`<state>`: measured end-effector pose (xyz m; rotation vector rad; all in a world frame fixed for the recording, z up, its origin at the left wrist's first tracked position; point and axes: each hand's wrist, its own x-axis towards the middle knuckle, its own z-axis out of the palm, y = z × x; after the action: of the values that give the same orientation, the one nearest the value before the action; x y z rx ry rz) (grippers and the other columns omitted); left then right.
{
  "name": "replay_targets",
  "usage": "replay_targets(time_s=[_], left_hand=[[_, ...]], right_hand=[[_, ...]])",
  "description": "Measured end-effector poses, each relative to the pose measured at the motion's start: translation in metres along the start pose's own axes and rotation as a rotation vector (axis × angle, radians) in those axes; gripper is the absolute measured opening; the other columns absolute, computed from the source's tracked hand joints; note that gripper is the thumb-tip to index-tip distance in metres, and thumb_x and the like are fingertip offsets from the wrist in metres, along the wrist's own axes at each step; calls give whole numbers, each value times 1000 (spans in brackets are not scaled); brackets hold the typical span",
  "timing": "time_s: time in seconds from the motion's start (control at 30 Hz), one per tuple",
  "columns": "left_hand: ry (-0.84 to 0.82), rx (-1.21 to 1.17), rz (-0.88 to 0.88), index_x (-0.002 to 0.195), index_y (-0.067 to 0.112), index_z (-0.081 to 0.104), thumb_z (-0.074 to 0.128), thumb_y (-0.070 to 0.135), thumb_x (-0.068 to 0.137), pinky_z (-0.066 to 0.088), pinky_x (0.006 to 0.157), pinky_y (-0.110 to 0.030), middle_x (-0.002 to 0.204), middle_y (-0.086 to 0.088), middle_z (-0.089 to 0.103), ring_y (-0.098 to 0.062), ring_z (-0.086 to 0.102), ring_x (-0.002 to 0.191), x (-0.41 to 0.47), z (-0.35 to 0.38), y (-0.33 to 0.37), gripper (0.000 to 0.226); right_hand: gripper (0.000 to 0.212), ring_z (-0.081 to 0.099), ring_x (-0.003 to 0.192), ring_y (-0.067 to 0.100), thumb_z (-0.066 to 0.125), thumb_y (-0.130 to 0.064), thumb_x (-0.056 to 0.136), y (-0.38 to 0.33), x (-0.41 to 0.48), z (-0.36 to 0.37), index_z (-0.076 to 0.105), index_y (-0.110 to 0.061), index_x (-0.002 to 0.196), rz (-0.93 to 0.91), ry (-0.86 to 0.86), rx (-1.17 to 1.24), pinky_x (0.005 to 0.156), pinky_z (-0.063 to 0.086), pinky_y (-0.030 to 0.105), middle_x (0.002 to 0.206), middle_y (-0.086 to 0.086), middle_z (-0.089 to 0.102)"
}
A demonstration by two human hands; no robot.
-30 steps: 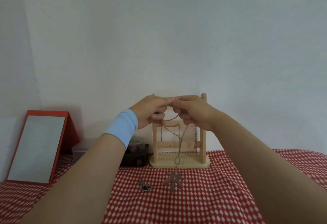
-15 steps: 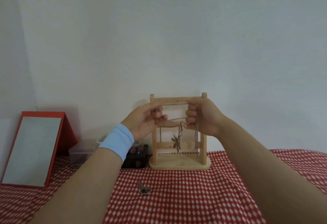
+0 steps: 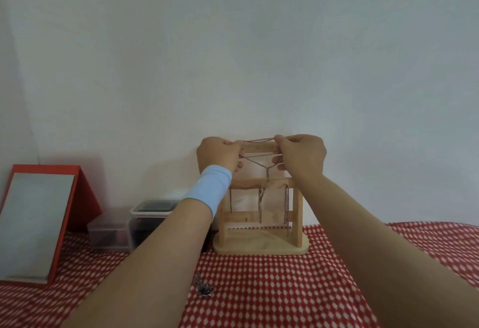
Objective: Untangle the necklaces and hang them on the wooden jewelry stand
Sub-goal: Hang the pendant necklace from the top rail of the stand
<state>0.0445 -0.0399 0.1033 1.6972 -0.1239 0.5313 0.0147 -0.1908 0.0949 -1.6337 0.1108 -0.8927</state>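
A wooden jewelry stand (image 3: 261,244) with three crossbars stands on the red checked cloth against the wall. My left hand (image 3: 218,155) and my right hand (image 3: 302,154) hold a silver chain necklace (image 3: 259,158) stretched between them at the stand's top bar. One strand runs above the bar, another sags in a V below it. The chain's lower part with its pendant hangs in front of the middle bar (image 3: 260,199). Another chain (image 3: 286,206) hangs on the right side of the stand. A small tangled metal piece (image 3: 204,289) lies on the cloth.
A red-framed mirror (image 3: 36,224) leans at the left. Two clear plastic boxes (image 3: 121,232) sit left of the stand, one with a dark lid. A light blue wristband (image 3: 211,189) is on my left wrist. The white wall is right behind the stand.
My hands have moved apart and upward, spreading the chain and lifting it to the stand's top bar. The pendant has risen from the cloth to the middle bar.
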Motion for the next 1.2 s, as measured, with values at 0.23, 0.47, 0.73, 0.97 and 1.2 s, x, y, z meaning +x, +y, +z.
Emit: replay_targets(time_s=[0.23, 0.47, 0.73, 0.97, 1.2], left_hand=[[34, 220, 40, 75, 2, 70, 60, 33, 74, 62, 59, -45, 67, -6, 73, -29, 71, 56, 16, 4, -10, 32], [-208, 307, 48, 78, 5, 72, 55, 24, 79, 62, 62, -43, 73, -9, 74, -28, 72, 63, -1, 9, -35, 25], [-380, 233, -17, 90, 18, 70, 61, 33, 92, 51, 54, -25, 84, 7, 74, -14, 73, 61, -14, 11, -51, 18], [-450, 260, -8, 95, 16, 71, 61, 25, 94, 56, 54, -24, 84, 2, 75, -14, 73, 66, -20, 6, -68, 13], [-452, 264, -22, 96, 20, 73, 61, 30, 93, 61, 64, -30, 82, 5, 76, -13, 73, 67, -28, 1, -84, 15]], right_hand=[[28, 71, 57, 20, 60, -17, 83, 14, 9, 11, 69, 7, 73, -99, 54, -283, 62, 60, 43, 64, 19, 69], [22, 71, 65, 23, 65, -21, 84, 37, -8, 10, 76, -8, 69, 7, -104, -314, 63, 59, 32, 61, 7, 72], [20, 69, 48, 16, 66, -20, 93, 42, -29, 8, 75, -10, 79, 35, -239, -289, 47, 53, 29, 71, -5, 75], [18, 66, 45, 15, 69, -25, 94, 55, -38, 6, 76, -12, 85, 99, -365, -343, 43, 51, 28, 77, 4, 77], [19, 73, 61, 17, 70, -29, 92, 69, -45, 3, 77, -15, 81, 47, -387, -444, 58, 61, 36, 77, 2, 76]])
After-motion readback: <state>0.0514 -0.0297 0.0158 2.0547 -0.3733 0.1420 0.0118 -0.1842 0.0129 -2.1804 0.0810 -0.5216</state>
